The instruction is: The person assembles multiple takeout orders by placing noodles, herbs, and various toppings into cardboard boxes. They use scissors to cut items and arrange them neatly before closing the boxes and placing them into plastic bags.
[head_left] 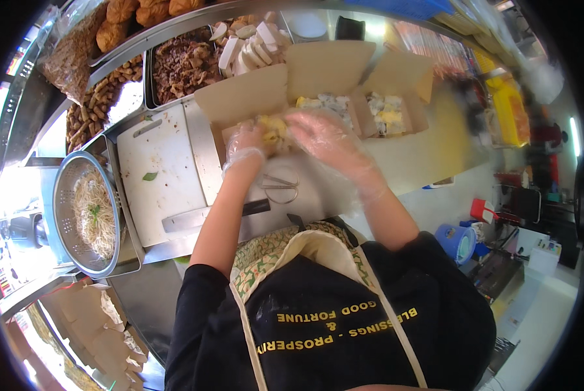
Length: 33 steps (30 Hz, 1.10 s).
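Note:
Both my hands wear clear plastic gloves and reach over the leftmost of three open brown cardboard boxes. Low in that box, my left hand is blurred at the fingers, so their grip does not show. Yellow food pieces lie between my hands. From the right, my right hand comes over the box with its fingers drawn together at the yellow food; what they hold is hidden. The middle box and the right box contain yellow and whitish-grey food pieces.
Scissors and a knife lie nearer me. Left of them are a white cutting board with a green leaf and a metal colander of pale noodle-like strands. Behind stand trays of chopped brown meat and white slices.

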Each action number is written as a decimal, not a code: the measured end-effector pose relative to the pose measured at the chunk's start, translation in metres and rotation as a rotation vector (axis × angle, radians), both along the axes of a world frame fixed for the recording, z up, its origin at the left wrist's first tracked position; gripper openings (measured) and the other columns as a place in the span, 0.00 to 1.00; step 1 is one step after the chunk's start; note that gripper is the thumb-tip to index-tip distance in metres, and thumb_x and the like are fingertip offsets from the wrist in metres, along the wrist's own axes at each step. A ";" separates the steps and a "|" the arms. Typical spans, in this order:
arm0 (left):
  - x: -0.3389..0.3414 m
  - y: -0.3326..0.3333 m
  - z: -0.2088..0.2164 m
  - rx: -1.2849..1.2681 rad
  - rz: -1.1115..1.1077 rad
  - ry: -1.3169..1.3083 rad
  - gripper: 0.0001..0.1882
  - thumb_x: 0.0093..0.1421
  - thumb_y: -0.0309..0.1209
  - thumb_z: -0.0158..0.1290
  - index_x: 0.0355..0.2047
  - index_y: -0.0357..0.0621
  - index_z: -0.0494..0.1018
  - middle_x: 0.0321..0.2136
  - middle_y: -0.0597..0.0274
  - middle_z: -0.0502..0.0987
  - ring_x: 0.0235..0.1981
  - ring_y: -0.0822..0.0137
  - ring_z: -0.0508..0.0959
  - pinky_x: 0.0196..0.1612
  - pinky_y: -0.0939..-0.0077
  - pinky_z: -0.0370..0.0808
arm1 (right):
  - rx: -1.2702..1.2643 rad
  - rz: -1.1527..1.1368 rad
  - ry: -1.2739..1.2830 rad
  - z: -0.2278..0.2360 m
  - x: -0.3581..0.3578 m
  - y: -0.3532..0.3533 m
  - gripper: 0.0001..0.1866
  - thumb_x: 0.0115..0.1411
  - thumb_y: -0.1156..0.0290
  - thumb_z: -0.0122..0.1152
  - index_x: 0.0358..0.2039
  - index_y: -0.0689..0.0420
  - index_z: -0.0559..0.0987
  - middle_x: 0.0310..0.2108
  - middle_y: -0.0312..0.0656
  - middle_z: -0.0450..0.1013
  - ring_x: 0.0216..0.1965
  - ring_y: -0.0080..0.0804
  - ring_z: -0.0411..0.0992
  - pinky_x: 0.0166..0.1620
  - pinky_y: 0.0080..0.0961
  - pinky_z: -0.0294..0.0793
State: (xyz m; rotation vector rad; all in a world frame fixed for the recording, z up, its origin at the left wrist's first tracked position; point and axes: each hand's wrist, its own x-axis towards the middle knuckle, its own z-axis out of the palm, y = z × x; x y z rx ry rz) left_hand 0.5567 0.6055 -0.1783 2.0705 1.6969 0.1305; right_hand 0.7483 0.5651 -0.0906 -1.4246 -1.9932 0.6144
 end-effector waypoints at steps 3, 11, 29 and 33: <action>-0.020 0.015 -0.007 -0.003 -0.107 -0.012 0.20 0.51 0.38 0.64 0.43 0.48 0.74 0.47 0.50 0.74 0.50 0.47 0.74 0.52 0.57 0.72 | -0.122 -0.074 0.042 0.000 -0.017 0.002 0.14 0.63 0.66 0.58 0.47 0.56 0.79 0.43 0.45 0.78 0.42 0.39 0.76 0.46 0.30 0.74; -0.051 0.021 0.026 -0.146 -0.001 -0.215 0.19 0.52 0.36 0.64 0.42 0.48 0.74 0.40 0.51 0.80 0.44 0.50 0.79 0.48 0.60 0.73 | -0.030 -0.061 -0.003 -0.008 -0.049 0.034 0.11 0.61 0.67 0.58 0.42 0.57 0.80 0.38 0.50 0.77 0.39 0.49 0.75 0.44 0.37 0.74; -0.023 0.020 0.003 -0.037 -0.154 0.074 0.14 0.57 0.38 0.56 0.42 0.48 0.80 0.42 0.48 0.79 0.46 0.48 0.78 0.51 0.59 0.74 | -0.249 -0.002 -0.493 -0.095 -0.089 0.096 0.09 0.49 0.74 0.57 0.27 0.61 0.83 0.33 0.54 0.78 0.37 0.51 0.78 0.39 0.42 0.76; -0.049 0.021 0.028 -0.078 -0.191 0.059 0.19 0.55 0.39 0.56 0.47 0.49 0.79 0.42 0.48 0.79 0.45 0.50 0.78 0.52 0.60 0.73 | -0.307 0.042 -0.494 -0.086 -0.070 0.104 0.08 0.49 0.75 0.56 0.27 0.62 0.82 0.32 0.53 0.78 0.35 0.49 0.77 0.38 0.41 0.75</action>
